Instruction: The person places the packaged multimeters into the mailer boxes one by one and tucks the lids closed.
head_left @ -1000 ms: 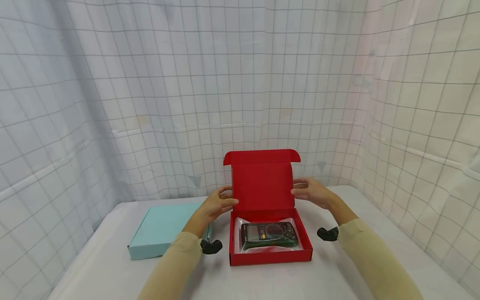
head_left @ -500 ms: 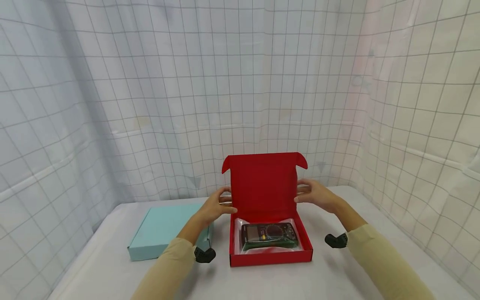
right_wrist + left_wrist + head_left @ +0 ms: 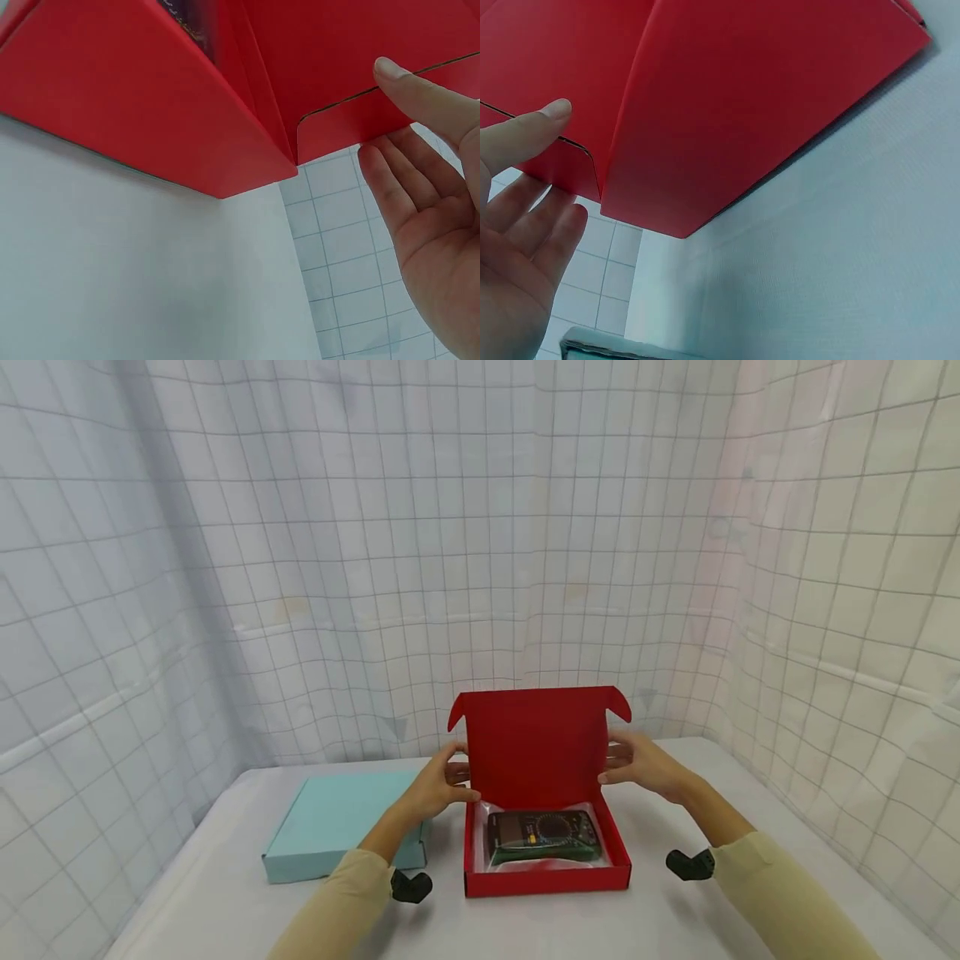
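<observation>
A red cardboard box [image 3: 547, 883] stands on the table, its hinged lid [image 3: 536, 743] raised and leaning forward over the tray. Inside lies a black multimeter [image 3: 543, 835] in clear plastic wrapping. My left hand [image 3: 435, 787] holds the lid's left edge, thumb on the inner side and fingers behind the side flap [image 3: 562, 161]. At the opposite edge my right hand [image 3: 639, 767] grips in the same way, its thumb [image 3: 412, 86] over the right flap and the other fingers behind.
A closed light-blue box [image 3: 345, 814] lies left of the red one, close to my left forearm. White cloth covers the table [image 3: 555, 935]. Checked curtains [image 3: 495, 527] hang behind and on both sides.
The lid has tilted forward and down toward the tray, its top edge now lower and nearer. Both hands have moved with it along the side edges. The multimeter stays in place.
</observation>
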The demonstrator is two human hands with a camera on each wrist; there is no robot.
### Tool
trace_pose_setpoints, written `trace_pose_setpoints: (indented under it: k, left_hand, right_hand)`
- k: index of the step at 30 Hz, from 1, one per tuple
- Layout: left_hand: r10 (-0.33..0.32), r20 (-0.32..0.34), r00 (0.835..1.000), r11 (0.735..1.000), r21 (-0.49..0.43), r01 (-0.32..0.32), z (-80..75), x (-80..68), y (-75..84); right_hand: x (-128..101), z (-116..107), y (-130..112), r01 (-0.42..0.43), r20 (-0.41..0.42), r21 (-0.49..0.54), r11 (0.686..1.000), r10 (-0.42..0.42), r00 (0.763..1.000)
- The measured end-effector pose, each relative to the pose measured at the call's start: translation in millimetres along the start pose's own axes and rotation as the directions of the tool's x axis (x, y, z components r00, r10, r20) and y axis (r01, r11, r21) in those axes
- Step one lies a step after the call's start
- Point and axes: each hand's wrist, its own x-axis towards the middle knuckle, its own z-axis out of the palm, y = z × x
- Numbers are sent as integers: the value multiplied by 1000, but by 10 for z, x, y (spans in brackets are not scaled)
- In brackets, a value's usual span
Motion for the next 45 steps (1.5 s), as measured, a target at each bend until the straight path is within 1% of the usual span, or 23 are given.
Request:
trace_pose_setpoints:
  k: [4,8,11,14,19,23,25,29,32,34,36,37,39,41,43,45]
  left_hand:
    - [1,-5,1000,1000,17,-1,30,-7,-13]
    - [21,-13,1000,996,86,-20,53,-36,-24]
    - [40,-13,999,993,109,-39,61,-64,-36]
    - [49,-8,999,992,121,-47,59,-92,-50]
    - [49,12,999,981,188,-50,49,-119,-60]
    - [65,29,997,979,190,-69,46,-133,-55]
    - [71,27,997,978,194,-75,55,-146,-56]
    - [61,-21,998,980,189,-56,85,-183,-67]
    - [65,-77,995,978,203,-48,109,-199,-65]
    - [72,-97,993,975,218,-50,114,-205,-47]
    - [65,-101,993,979,197,-45,106,-214,-31]
    - [52,-93,994,985,166,-36,94,-222,-21]
    - [13,-68,998,996,90,-7,56,-250,-13]
    - [-44,-33,998,999,-10,43,2,-286,-19]
    - [-87,6,996,992,-88,88,-61,-325,-32]
    - [-111,51,993,979,-164,118,-113,-358,-44]
  right_hand:
    - [-61,29,22,23,-8,11,1000,-23,1000]
    - [-106,66,39,39,-9,23,999,-38,999]
    - [-128,86,52,53,0,18,998,-53,999]
    - [-154,101,63,59,8,-8,998,-59,998]
    - [-219,121,70,56,7,-42,998,-56,998]
    - [-254,142,63,77,-1,-61,995,-77,997]
    - [-271,157,58,88,-1,-69,994,-89,996]
    - [-305,193,59,75,-29,-61,995,-77,997]
    - [-312,213,64,54,-55,-39,998,-56,997]
    - [-303,218,65,45,-62,-27,999,-46,997]
    - [-296,212,64,41,-55,-23,999,-42,998]
    - [-293,203,63,39,-47,-19,999,-40,998]
    - [-304,178,56,24,-29,-10,1000,-24,999]
    - [-332,139,45,-4,-6,12,1000,4,1000]
    - [-368,91,34,-20,35,104,994,16,999]
    - [-405,43,24,-22,79,225,974,4,997]
